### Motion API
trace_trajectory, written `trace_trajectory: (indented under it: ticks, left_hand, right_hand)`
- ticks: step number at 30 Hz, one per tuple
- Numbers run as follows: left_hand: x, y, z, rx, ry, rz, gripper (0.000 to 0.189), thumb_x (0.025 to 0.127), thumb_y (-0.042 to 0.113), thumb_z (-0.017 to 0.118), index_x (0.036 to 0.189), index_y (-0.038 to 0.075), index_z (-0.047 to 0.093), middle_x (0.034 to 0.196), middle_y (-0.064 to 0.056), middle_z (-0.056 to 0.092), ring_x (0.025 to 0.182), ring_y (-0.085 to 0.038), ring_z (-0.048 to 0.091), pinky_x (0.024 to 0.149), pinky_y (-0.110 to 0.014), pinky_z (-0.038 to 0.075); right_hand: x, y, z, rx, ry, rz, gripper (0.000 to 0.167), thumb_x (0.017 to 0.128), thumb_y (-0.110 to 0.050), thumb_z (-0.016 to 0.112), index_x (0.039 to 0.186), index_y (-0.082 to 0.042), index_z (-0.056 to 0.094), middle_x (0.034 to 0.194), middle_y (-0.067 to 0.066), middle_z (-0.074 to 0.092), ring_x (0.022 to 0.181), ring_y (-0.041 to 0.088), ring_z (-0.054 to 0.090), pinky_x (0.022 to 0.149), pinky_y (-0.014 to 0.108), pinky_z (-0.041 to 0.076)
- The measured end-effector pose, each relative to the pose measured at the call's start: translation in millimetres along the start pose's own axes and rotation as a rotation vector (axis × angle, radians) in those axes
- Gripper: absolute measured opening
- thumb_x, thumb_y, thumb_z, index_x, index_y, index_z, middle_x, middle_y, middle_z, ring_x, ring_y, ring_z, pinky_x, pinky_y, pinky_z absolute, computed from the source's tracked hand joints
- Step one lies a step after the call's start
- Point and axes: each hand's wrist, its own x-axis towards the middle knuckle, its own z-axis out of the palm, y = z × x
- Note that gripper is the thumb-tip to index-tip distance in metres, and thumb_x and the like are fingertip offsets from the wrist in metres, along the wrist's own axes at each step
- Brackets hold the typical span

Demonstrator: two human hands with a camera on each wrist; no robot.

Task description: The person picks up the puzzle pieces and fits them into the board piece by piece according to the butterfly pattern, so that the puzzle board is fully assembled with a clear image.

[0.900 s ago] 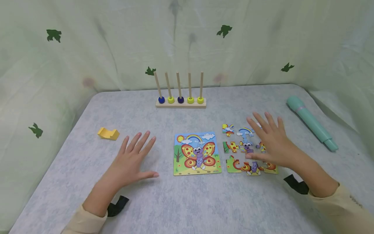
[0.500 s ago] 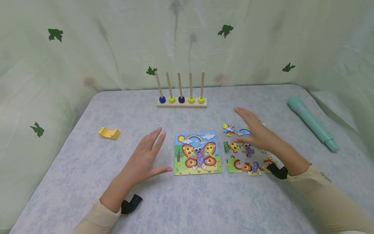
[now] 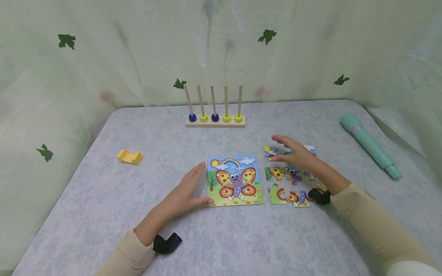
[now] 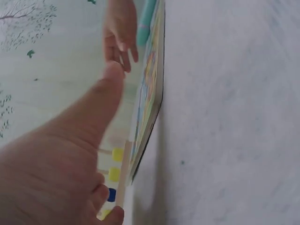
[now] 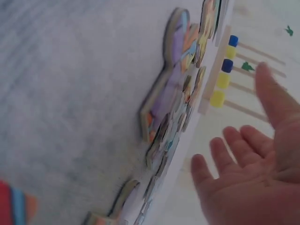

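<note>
A square butterfly puzzle board lies flat on the table. My left hand is at its left side, fingers extended, the thumb tip overlapping the board's lower left corner. In the left wrist view that thumb stands out straight beside the board's edge. Loose butterfly puzzle pieces lie in rows right of the board. Over the upper rows is my right hand, thumb and fingers apart around the sun piece, holding nothing. The right wrist view shows its fingers spread, with pieces on the table beyond.
A wooden peg stand with blue and yellow beads stands at the back of the table. The yellow curved block lies at the left, and a mint-green microphone-shaped toy at the right. Pale curtains enclose the table.
My left hand has moved right, up to the board's left edge. My right hand has shifted left and turned sideways over the loose pieces, its fingers less spread.
</note>
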Motion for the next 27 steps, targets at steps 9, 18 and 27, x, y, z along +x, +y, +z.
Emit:
trace_trajectory:
  ticks: [9,18,27]
  left_hand:
    - [-0.5,-10.9,6.8,0.005,-0.048,0.021,0.098,0.074,0.047,0.068,0.143,0.001,0.016,0.145,-0.016,0.021,0.131,-0.029,0.019,0.103,-0.043,0.019]
    - [-1.4,-12.1,8.0,0.054,-0.062,0.045,0.090,0.077,0.050,0.065,0.140,0.000,0.025,0.145,-0.013,0.021,0.131,-0.031,0.019,0.102,-0.047,0.021]
    - [0.0,-13.5,9.8,0.066,-0.063,0.037,0.090,0.076,0.053,0.063,0.141,0.002,0.026,0.145,-0.011,0.022,0.131,-0.029,0.020,0.102,-0.046,0.022]
  right_hand:
    - [3.2,11.6,1.3,-0.068,-0.068,0.038,0.064,0.087,-0.024,0.060,0.141,-0.009,0.029,0.138,0.015,0.034,0.125,0.032,0.030,0.095,0.051,0.030]
    - [5.3,12.9,4.7,-0.178,-0.036,-0.028,0.053,0.087,-0.019,0.061,0.134,-0.005,0.041,0.134,0.016,0.039,0.122,0.033,0.034,0.095,0.050,0.031]
    - [3.3,-4.9,4.4,-0.122,0.029,-0.038,0.047,0.089,-0.016,0.058,0.131,-0.004,0.044,0.127,0.016,0.043,0.115,0.034,0.040,0.089,0.050,0.037]
